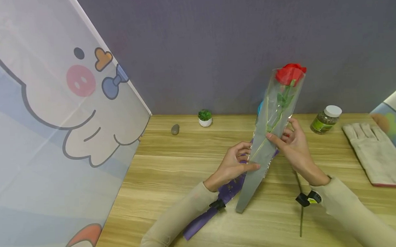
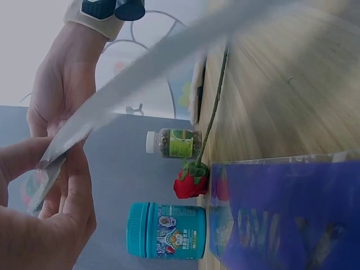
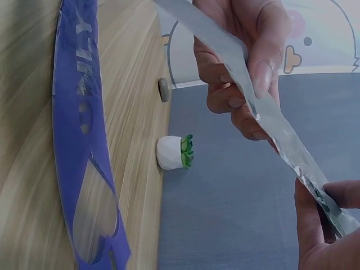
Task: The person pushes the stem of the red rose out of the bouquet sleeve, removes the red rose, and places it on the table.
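Observation:
A red rose [image 1: 289,75] stands inside a clear and grey tapered flower sleeve [image 1: 254,170], tilted above the table. My left hand [image 1: 233,164] pinches the sleeve's left edge, thumb in front and fingers behind. Higher up, on the opposite edge, my right hand [image 1: 295,149] pinches it too. The right wrist view shows the sleeve [image 3: 233,53] edge-on between both hands' fingers. Beneath lies a purple flower sleeve [image 1: 196,225] with a heart-shaped window, partly covered by my left forearm. A second red rose [image 2: 190,183] lies beside it; its stem [image 1: 301,221] passes under my right wrist.
Along the back stand a small potted plant [image 1: 205,117], a grey stone [image 1: 175,129] and a lidded jar [image 1: 326,119]. A turquoise tub [image 2: 169,230] is mostly hidden behind the held sleeve in the head view. Pale work gloves [image 1: 379,153] lie at the right.

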A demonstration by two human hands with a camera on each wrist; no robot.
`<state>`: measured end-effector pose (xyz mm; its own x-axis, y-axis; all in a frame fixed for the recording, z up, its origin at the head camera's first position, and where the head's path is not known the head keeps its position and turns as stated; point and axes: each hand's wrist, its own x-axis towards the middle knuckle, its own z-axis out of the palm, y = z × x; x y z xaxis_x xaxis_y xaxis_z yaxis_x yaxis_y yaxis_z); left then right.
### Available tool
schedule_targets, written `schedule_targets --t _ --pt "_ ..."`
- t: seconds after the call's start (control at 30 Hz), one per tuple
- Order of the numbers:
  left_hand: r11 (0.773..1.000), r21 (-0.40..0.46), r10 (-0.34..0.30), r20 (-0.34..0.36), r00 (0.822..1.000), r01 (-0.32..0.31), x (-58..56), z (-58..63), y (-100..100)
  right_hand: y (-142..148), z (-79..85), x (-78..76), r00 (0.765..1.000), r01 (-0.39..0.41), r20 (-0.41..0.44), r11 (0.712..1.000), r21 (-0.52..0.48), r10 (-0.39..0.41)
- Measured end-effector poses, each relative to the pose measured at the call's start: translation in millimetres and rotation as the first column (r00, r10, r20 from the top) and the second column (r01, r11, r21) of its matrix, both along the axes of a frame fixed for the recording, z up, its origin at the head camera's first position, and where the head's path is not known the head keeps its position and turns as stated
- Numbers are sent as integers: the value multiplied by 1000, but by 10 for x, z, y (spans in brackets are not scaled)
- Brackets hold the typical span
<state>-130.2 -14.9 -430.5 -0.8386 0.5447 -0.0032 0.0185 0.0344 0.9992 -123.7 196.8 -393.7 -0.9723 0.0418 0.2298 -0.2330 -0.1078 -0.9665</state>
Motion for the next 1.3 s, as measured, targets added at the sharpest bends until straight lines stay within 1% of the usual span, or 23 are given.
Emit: schedule_targets --t 0.13,0.27,0.43,0.67,0.8,0.9,0.97,1.13,1.3 --pt "1000 1 -3 -16 1000 3 9 5 8 5 3 2 1000 1 0 1000 -3 -1" --pt "1000 0 7 -14 1000 -7 14 0 19 9 2 7 1000 9 -3 1000 -7 -9" --pt "1000 -8 23 -13 1000 -23 25 0 29 26 -13 26 1000 13 -25 1000 -5 -13" --pt "998 40 45 0 999 -45 53 -5 62 34 -36 55 999 14 -38 1000 11 -13" --pt "996 24 85 19 996 -85 63 -9 77 18 -43 78 1000 14 -16 998 60 -13" --pt "993 5 114 20 993 -114 55 -13 76 -11 -53 95 1000 18 -2 993 116 -18" --pt "992 -15 125 19 992 -125 50 -5 71 -29 -65 105 1000 24 -1 991 134 -24" --pt "991 -35 129 26 991 -128 42 14 54 -73 -106 117 999 46 -14 986 158 -44" --pt "993 -13 118 24 993 -118 42 9 36 -119 -147 132 998 61 -22 978 197 -58"
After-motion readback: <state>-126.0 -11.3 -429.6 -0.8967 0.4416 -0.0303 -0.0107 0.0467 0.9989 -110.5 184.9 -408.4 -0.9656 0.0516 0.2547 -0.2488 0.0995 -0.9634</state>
